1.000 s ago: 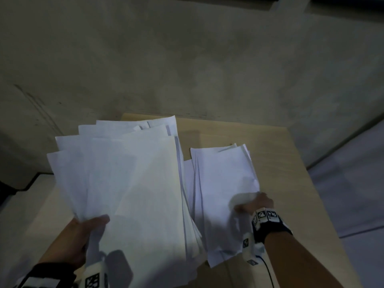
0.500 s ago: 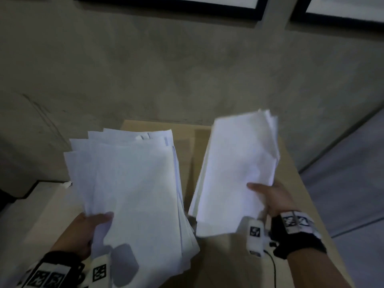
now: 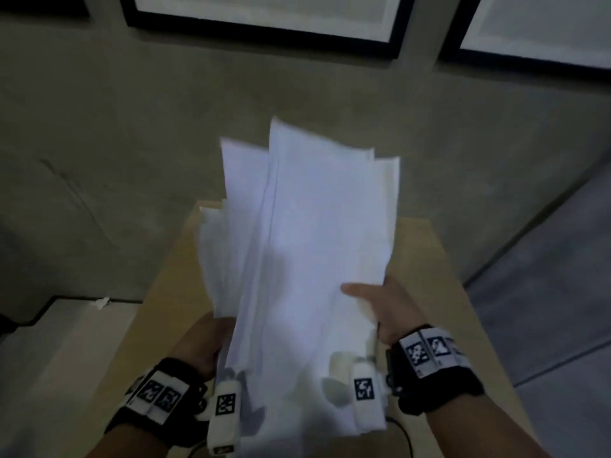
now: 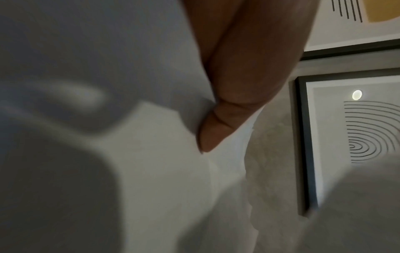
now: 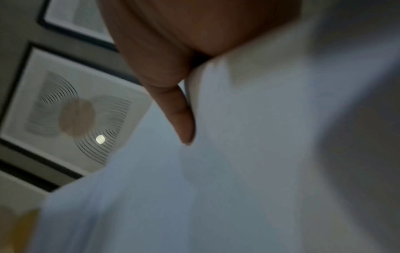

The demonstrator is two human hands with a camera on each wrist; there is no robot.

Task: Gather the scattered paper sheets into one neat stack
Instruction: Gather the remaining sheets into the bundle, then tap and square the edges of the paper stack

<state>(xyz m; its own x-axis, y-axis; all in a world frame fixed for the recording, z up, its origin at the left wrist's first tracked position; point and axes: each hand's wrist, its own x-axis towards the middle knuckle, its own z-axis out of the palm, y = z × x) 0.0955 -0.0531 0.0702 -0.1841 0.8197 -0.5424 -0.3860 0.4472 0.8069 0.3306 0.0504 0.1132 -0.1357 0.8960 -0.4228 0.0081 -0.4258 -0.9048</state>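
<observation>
Merged: two bundles now one paper stack (image 3: pixel 317 246) | left hand (image 3: pixel 201 345) grips | right hand (image 3: pixel 386 309) grips

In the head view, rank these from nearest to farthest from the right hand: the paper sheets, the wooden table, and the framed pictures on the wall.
1. paper sheets: gripped by the right hand, thumb on top.
2. wooden table: just below and around the hand.
3. framed pictures: high on the wall, farthest away.

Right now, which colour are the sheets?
Plain white sheets, with no print visible; the head view shows this best.
</observation>
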